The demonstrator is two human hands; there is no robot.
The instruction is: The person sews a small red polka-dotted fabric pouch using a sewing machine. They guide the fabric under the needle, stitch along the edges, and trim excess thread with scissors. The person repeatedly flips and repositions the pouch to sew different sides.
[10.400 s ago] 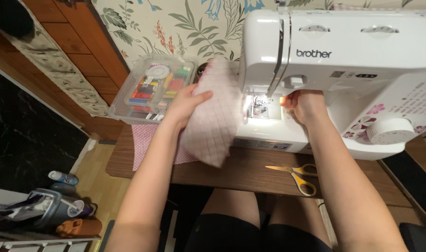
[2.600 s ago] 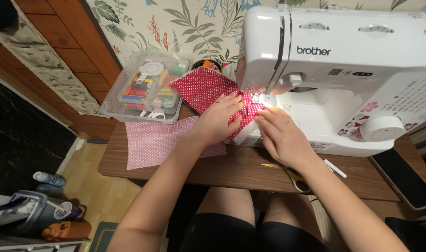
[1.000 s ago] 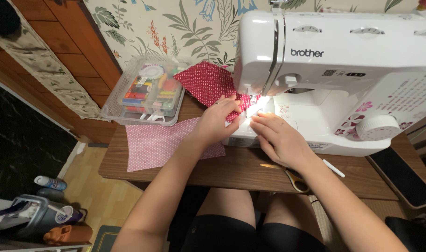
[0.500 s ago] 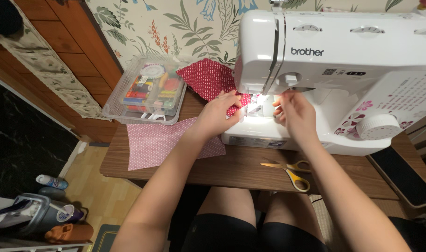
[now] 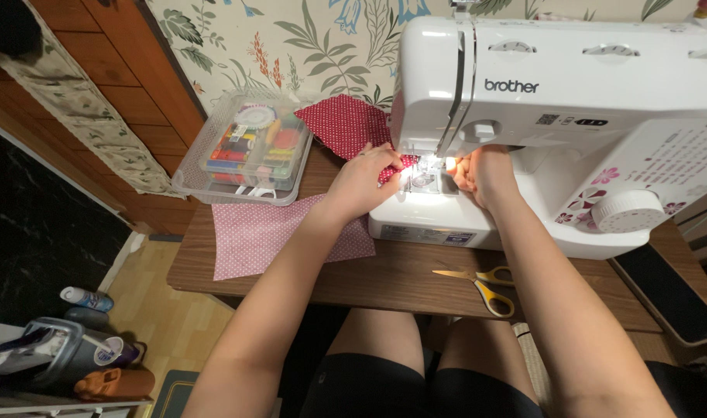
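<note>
With the red dotted fabric lying under the sewing machine needle, the left hand presses flat, fingers spread, on its edge while the right hand, fingers pinched together behind the foot, should work slowly, fabric kept taut.

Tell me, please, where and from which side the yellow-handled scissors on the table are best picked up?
Take the scissors by the yellow handle loops, which lie toward the right and the table's front edge. The blades point left, so coming from the right and front keeps fingers off them. They lie flat and closed with bare wood around them; the right hand, now up by the needle, is nearer than the left hand.
</note>
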